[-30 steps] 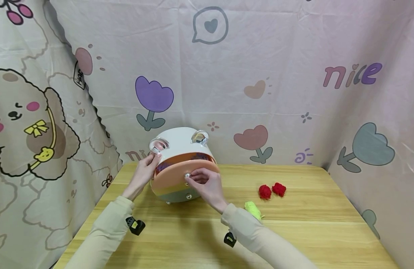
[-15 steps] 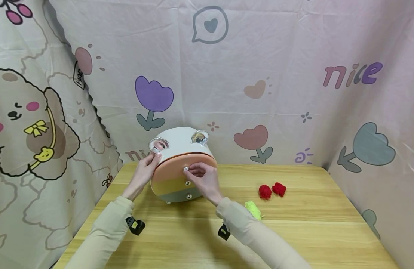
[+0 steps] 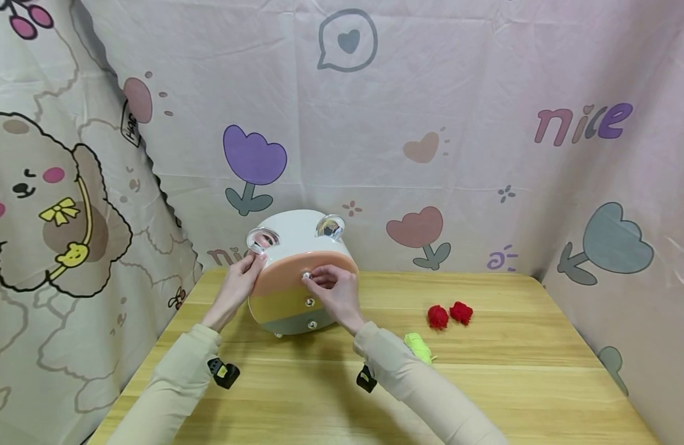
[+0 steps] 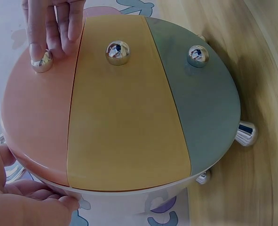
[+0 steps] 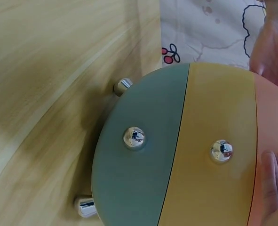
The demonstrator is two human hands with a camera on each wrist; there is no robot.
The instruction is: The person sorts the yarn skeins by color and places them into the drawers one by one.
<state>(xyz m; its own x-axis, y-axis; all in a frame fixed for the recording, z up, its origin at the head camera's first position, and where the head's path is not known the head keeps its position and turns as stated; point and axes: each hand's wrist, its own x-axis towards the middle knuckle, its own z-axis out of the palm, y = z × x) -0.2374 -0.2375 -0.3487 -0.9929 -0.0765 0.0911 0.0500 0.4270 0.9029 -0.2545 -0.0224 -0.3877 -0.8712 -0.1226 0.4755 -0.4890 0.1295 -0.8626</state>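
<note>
A small rounded drawer box (image 3: 297,232) with a white body, silver ears and silver feet stands on the table. Its front has a pink top drawer (image 3: 275,276), a yellow middle drawer (image 3: 277,303) and a green bottom drawer (image 4: 209,103), all flush with the body. My left hand (image 3: 238,287) grips the box's upper left side, thumb beside the ear (image 3: 262,240). With thumb and fingers my right hand (image 3: 340,298) pinches the silver knob (image 4: 43,65) of the pink drawer. The other two knobs, one being the yellow drawer's knob (image 5: 222,150), are untouched.
Two red yarn balls (image 3: 438,317) lie on the wooden table (image 3: 514,371) to the right. Nearer, a light green yarn bundle (image 3: 418,348) sits partly behind the right sleeve. A printed curtain (image 3: 475,80) hangs behind the table.
My right hand has pushed the pink top drawer in, away from me, and its gap with purple stuff inside is covered now. The left hand has stayed in place.
</note>
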